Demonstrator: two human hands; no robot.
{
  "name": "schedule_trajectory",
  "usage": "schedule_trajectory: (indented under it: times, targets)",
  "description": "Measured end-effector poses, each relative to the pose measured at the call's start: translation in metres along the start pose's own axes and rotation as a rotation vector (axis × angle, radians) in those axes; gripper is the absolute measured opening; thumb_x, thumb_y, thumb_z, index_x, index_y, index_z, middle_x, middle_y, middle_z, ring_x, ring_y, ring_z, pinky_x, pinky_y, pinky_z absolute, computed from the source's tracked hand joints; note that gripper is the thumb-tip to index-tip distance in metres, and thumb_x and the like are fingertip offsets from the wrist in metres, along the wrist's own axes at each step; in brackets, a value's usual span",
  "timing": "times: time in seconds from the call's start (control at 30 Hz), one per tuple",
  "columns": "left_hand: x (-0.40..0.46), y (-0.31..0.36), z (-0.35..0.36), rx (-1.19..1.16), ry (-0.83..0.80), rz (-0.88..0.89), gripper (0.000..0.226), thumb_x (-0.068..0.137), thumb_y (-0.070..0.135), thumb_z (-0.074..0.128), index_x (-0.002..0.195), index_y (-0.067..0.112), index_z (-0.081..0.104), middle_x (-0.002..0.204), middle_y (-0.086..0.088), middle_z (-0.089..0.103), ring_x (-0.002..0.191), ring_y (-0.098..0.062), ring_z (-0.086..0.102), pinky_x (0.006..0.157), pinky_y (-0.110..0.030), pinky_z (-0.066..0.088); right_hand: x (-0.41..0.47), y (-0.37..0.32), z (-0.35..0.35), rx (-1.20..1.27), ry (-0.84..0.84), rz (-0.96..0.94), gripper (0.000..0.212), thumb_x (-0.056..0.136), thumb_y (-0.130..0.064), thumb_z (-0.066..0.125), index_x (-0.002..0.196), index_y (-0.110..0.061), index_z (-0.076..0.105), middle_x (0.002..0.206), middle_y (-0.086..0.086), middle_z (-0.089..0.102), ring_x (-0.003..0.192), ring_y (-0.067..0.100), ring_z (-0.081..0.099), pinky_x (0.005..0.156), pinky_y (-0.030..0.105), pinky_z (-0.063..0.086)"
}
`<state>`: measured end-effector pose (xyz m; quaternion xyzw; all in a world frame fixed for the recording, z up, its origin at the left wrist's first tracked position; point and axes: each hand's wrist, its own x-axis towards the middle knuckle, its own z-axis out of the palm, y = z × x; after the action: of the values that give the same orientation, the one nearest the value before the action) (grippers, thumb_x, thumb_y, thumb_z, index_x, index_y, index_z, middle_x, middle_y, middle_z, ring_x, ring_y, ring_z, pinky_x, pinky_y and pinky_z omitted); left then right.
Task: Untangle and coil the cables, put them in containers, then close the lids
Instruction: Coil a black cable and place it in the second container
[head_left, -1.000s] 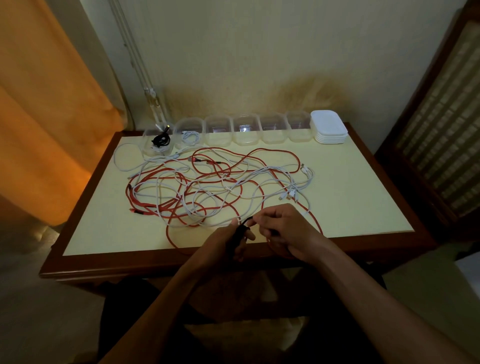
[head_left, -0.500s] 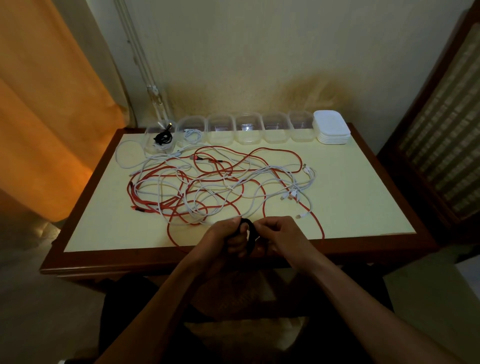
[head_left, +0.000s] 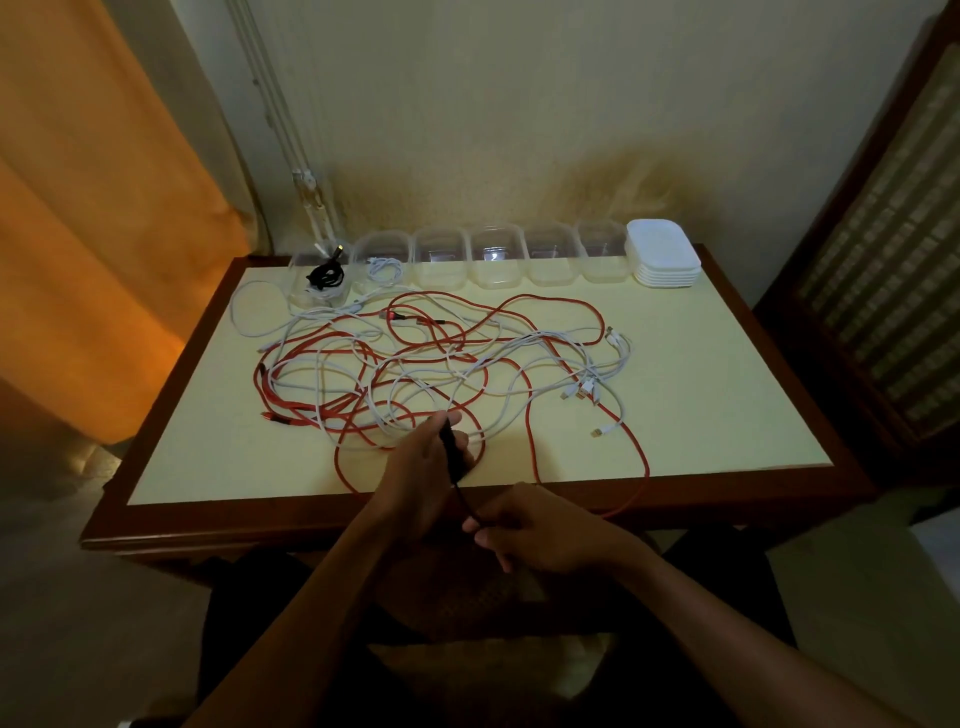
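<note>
Since half a second ago the two hands have drawn apart, and the black cable (head_left: 459, 480) now runs taut between them instead of sitting bunched in a small loop. Nearest the body, the right hand (head_left: 540, 535) hangs over the front edge of the desk (head_left: 727, 415) with its fingers curled, pinching the lower end of the black cable. Just beyond it, the left hand (head_left: 423, 467) grips the upper part of that cable, thumb and fingers wrapped round it over the desk's near edge. Past the hands, a tangle of red cables (head_left: 530, 415) and white cables (head_left: 519, 358) sprawls across the middle of the desk, one red loop trailing over the front edge. Along the far edge stands a row of clear containers (head_left: 496, 257), all open; the leftmost holds a coiled black cable, the next a coiled white one. At the row's right end sits a stack of white lids (head_left: 662, 254).
</note>
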<state>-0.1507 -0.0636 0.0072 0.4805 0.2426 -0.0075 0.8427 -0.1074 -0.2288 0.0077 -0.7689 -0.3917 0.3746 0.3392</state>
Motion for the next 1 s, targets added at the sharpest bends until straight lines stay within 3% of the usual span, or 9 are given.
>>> schedule_trajectory:
  times: [0.1,0.2,0.27,0.37,0.53,0.63,0.73,0.9,1.0]
  targets:
    - [0.002,-0.005,0.002,0.39,-0.001,-0.033,0.019,0.101,0.029,0.042,0.1,0.015,0.056,0.081,-0.005,0.054,0.072,-0.016,0.053,0.065,-0.027,0.043,0.004,-0.005,-0.004,-0.046,0.14,-0.083,0.022,0.097,-0.026,0.059,0.101,-0.012,0.075,0.082,0.006,0.072,0.073,0.015,0.066,0.069,0.024,0.049]
    - [-0.006,-0.006,0.001,0.534,-0.105,-0.129,0.032,0.104,0.031,0.039,0.094,0.013,0.063,0.081,-0.004,0.064,0.069,-0.014,0.063,0.061,-0.024,0.052,0.008,-0.002,-0.01,-0.12,0.471,-0.181,0.01,0.089,-0.025,0.071,0.093,-0.018,0.076,0.08,-0.006,0.071,0.074,0.006,0.063,0.067,0.012,0.045]
    - [-0.007,-0.005,-0.003,0.579,-0.184,-0.13,0.041,0.105,0.034,0.036,0.083,0.012,0.064,0.069,-0.002,0.063,0.061,-0.013,0.061,0.067,-0.031,0.05,0.01,0.004,-0.016,-0.213,0.567,-0.199,0.013,0.086,-0.028,0.074,0.094,-0.018,0.075,0.081,-0.005,0.071,0.072,0.005,0.062,0.067,0.015,0.047]
    - [-0.008,-0.004,-0.003,0.625,-0.28,-0.093,0.054,0.104,0.043,0.031,0.071,0.014,0.062,0.056,0.002,0.054,0.05,-0.012,0.05,0.06,-0.029,0.042,0.012,0.011,-0.022,-0.225,0.508,-0.165,0.028,0.089,-0.039,0.067,0.108,-0.019,0.071,0.088,-0.003,0.07,0.074,0.008,0.061,0.068,0.025,0.052]
    - [-0.008,-0.002,0.008,0.795,-0.124,0.033,0.064,0.104,0.049,0.021,0.065,0.012,0.056,0.047,0.006,0.05,0.04,-0.004,0.044,0.053,-0.021,0.035,0.012,0.013,-0.006,-0.258,0.361,-0.138,0.029,0.101,-0.043,0.048,0.105,-0.022,0.068,0.082,-0.014,0.062,0.072,0.0,0.058,0.069,0.024,0.047]
    - [-0.001,-0.01,0.007,0.683,0.032,0.013,0.06,0.104,0.049,0.025,0.072,0.01,0.057,0.051,0.004,0.053,0.044,-0.006,0.048,0.053,-0.023,0.037,0.013,0.015,0.006,-0.304,0.379,-0.076,0.032,0.103,-0.047,0.04,0.101,-0.021,0.059,0.084,-0.009,0.062,0.071,0.004,0.059,0.067,0.026,0.05]
    - [0.0,-0.013,0.008,0.562,0.033,-0.03,0.045,0.104,0.042,0.035,0.086,0.009,0.061,0.068,-0.004,0.058,0.055,-0.012,0.052,0.056,-0.028,0.042,0.013,0.017,0.013,-0.247,0.473,-0.052,0.026,0.106,-0.038,0.035,0.092,-0.023,0.051,0.075,-0.006,0.058,0.062,0.007,0.055,0.058,0.023,0.044]
    - [-0.006,-0.024,0.012,0.874,0.038,0.249,0.026,0.105,0.03,0.037,0.101,0.014,0.058,0.084,-0.001,0.062,0.076,-0.013,0.061,0.069,-0.026,0.05,0.02,0.015,0.016,-0.007,0.78,0.063,0.026,0.106,-0.026,0.04,0.084,-0.023,0.053,0.066,-0.008,0.056,0.056,0.004,0.057,0.05,0.019,0.043]
    - [-0.009,-0.038,0.008,1.003,0.095,0.35,0.023,0.105,0.028,0.037,0.1,0.019,0.057,0.08,0.0,0.063,0.071,-0.016,0.063,0.064,-0.025,0.049,0.024,0.011,0.014,0.121,0.858,0.118,0.03,0.105,-0.026,0.042,0.077,-0.024,0.052,0.066,-0.006,0.057,0.06,0.009,0.059,0.052,0.019,0.045]
